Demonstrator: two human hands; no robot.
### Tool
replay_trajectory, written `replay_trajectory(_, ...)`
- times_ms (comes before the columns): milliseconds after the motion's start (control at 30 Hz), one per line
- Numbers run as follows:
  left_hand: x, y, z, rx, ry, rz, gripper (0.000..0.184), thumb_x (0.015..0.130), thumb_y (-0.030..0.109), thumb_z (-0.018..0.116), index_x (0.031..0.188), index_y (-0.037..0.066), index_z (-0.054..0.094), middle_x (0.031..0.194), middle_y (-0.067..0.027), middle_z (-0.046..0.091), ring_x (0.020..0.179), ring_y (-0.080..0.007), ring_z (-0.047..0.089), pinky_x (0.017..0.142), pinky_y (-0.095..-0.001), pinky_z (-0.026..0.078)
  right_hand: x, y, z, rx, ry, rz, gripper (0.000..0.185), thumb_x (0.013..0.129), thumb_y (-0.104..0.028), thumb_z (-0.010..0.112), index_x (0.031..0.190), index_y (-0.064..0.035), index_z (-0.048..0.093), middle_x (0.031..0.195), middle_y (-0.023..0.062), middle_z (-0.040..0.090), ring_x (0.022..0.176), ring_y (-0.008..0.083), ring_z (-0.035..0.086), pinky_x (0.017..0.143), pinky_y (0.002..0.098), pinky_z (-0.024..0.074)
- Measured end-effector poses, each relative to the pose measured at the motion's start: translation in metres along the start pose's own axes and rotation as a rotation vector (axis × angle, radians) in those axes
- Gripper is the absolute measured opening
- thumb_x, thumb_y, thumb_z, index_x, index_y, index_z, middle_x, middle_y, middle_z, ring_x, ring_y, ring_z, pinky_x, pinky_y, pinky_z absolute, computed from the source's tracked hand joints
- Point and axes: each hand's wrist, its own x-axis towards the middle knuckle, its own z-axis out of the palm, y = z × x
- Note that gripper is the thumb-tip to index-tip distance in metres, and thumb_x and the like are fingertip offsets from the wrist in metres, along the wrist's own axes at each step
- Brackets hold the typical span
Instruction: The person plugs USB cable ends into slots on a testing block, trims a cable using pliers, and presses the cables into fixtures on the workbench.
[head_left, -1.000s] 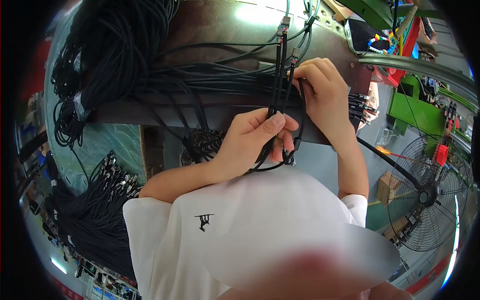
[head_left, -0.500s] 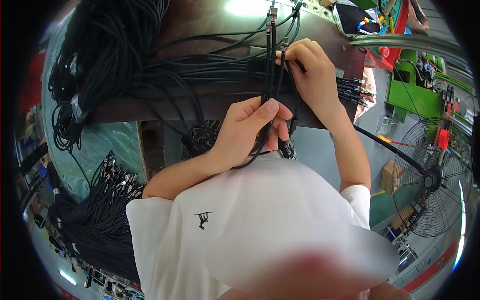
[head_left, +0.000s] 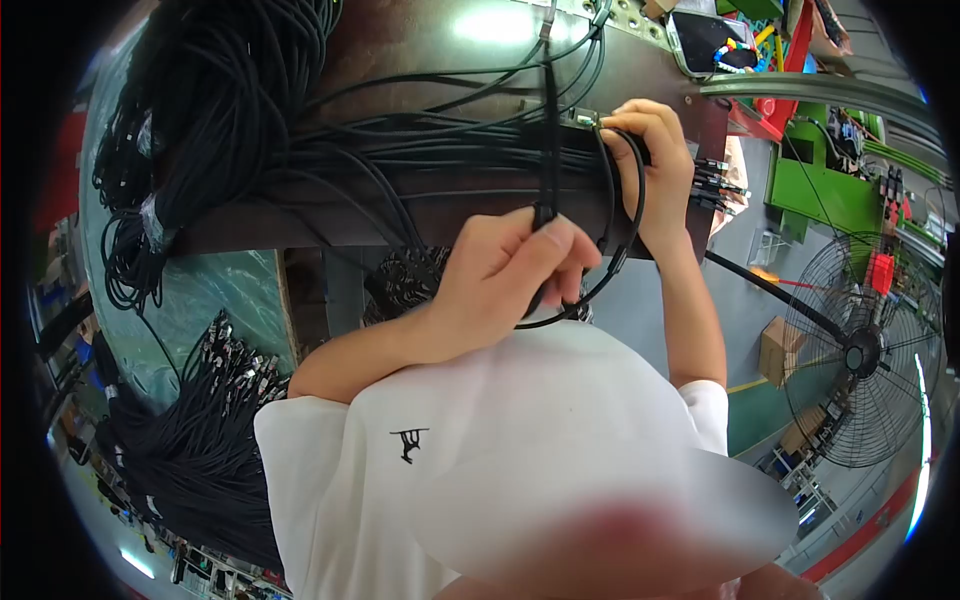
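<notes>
My left hand [head_left: 505, 270] is closed around black cables [head_left: 549, 140] that run up from my fist over the dark table. Their upper ends with metal plugs [head_left: 546, 28] look smeared by motion. Up and to the right, my right hand [head_left: 655, 160] pinches a black cable just behind its metal connector [head_left: 586, 119]. From there the cable [head_left: 640, 215] loops down past the table edge toward my left hand. Many more black cables [head_left: 460, 155] lie across the table behind both hands.
A big bundle of black cables [head_left: 230, 90] lies at the table's left. Another cable pile [head_left: 200, 440] sits lower left beside a green surface [head_left: 225, 300]. A black fan [head_left: 855, 355] and a green machine [head_left: 815, 190] stand right. A phone-like tray [head_left: 700, 45] holds a beaded bracelet.
My right hand has shifted right and slightly down, drawing one connector end away from the others. The cable now curves in a loop. My left hand has moved slightly right and tightened.
</notes>
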Motion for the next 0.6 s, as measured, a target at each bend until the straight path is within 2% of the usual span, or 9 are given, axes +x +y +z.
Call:
replay_trajectory(133, 0.000, -0.003, 0.006, -0.069, -0.048, -0.111, 0.038, 0.102, 0.025, 0.042, 0.087, -0.003, 0.063, 0.065, -0.0057, 0.060, 0.057, -0.0086, 0.053, 0.054, -0.0228, 0.042, -0.009, 0.006, 0.008, 0.141, 0.019, 0.155, 0.015, 0.077, 0.001, 0.072, 0.087, -0.0030, 0.062, 0.088, 0.0088, 0.061, 0.080, 0.0256, 0.059, 0.069, 0.0330, 0.0473)
replay_trajectory(200, 0.002, -0.008, 0.006, -0.079, -0.048, -0.130, 0.041, 0.102, 0.029, 0.045, 0.083, -0.002, 0.064, 0.062, -0.0035, 0.059, 0.054, -0.0064, 0.051, 0.051, -0.0213, 0.041, -0.005, 0.008, 0.007, 0.145, 0.004, 0.141, 0.015, 0.077, 0.002, 0.071, 0.087, -0.0030, 0.062, 0.088, 0.0086, 0.061, 0.080, 0.0253, 0.059, 0.069, 0.0332, 0.0475)
replay_trajectory(300, 0.005, -0.013, 0.007, -0.064, -0.056, -0.117, 0.042, 0.102, 0.030, 0.045, 0.082, -0.002, 0.064, 0.061, -0.0037, 0.058, 0.053, -0.0065, 0.050, 0.050, -0.0215, 0.041, -0.004, 0.004, 0.002, 0.106, -0.043, 0.156, 0.015, 0.077, 0.005, 0.070, 0.087, -0.0025, 0.062, 0.088, 0.0086, 0.060, 0.079, 0.0249, 0.060, 0.068, 0.0337, 0.0483)
replay_trajectory(333, 0.005, -0.010, 0.005, -0.023, -0.103, -0.138, 0.040, 0.103, 0.026, 0.041, 0.085, -0.003, 0.062, 0.067, -0.0075, 0.060, 0.060, -0.0111, 0.054, 0.054, -0.0243, 0.043, -0.004, 0.003, 0.001, 0.127, -0.055, 0.181, 0.015, 0.077, 0.005, 0.069, 0.088, -0.0023, 0.062, 0.088, 0.0085, 0.060, 0.080, 0.0251, 0.060, 0.069, 0.0340, 0.0488)
replay_trajectory(433, 0.006, -0.010, 0.007, -0.002, -0.091, -0.143, 0.040, 0.103, 0.027, 0.042, 0.085, -0.003, 0.062, 0.066, -0.0073, 0.059, 0.059, -0.0111, 0.054, 0.054, -0.0243, 0.043, -0.001, 0.004, -0.005, 0.136, -0.079, 0.190, 0.014, 0.077, 0.004, 0.068, 0.088, -0.0024, 0.062, 0.089, 0.0088, 0.060, 0.083, 0.0266, 0.060, 0.074, 0.0351, 0.0501)
replay_trajectory(500, 0.007, -0.009, 0.008, 0.036, -0.095, -0.155, 0.041, 0.103, 0.027, 0.042, 0.084, -0.003, 0.063, 0.065, -0.0069, 0.059, 0.058, -0.0109, 0.053, 0.054, -0.0243, 0.043, 0.003, 0.004, -0.014, -0.018, -0.150, 0.042, 0.014, 0.078, 0.002, 0.067, 0.090, -0.0041, 0.064, 0.092, 0.0088, 0.061, 0.085, 0.0268, 0.060, 0.076, 0.0352, 0.0499)
replay_trajectory(533, 0.009, -0.008, 0.008, 0.067, -0.095, -0.168, 0.041, 0.102, 0.027, 0.042, 0.084, -0.003, 0.063, 0.065, -0.0065, 0.059, 0.057, -0.0107, 0.053, 0.054, -0.0243, 0.043, 0.008, 0.006, -0.019, -0.108, -0.084, -0.117, 0.017, 0.078, 0.000, 0.068, 0.094, -0.0057, 0.065, 0.094, 0.0082, 0.062, 0.086, 0.0262, 0.060, 0.075, 0.0357, 0.0491)
replay_trajectory(567, 0.011, -0.006, 0.009, 0.071, -0.097, -0.166, 0.041, 0.102, 0.027, 0.042, 0.084, -0.003, 0.063, 0.065, -0.0065, 0.059, 0.057, -0.0107, 0.053, 0.054, -0.0243, 0.043, 0.012, 0.003, -0.026, -0.203, 0.014, -0.163, 0.023, 0.076, -0.001, 0.070, 0.098, -0.0065, 0.065, 0.095, 0.0069, 0.063, 0.087, 0.0255, 0.061, 0.073, 0.0356, 0.0487)
replay_trajectory(600, 0.014, -0.004, 0.012, 0.130, -0.121, -0.180, 0.042, 0.102, 0.028, 0.042, 0.084, -0.003, 0.063, 0.064, -0.0062, 0.059, 0.057, -0.0104, 0.053, 0.054, -0.0242, 0.043, 0.019, -0.008, -0.032, -0.245, 0.039, -0.184, 0.024, 0.076, 0.003, 0.069, 0.099, -0.0054, 0.065, 0.098, 0.0098, 0.064, 0.089, 0.0270, 0.063, 0.075, 0.0355, 0.0502)
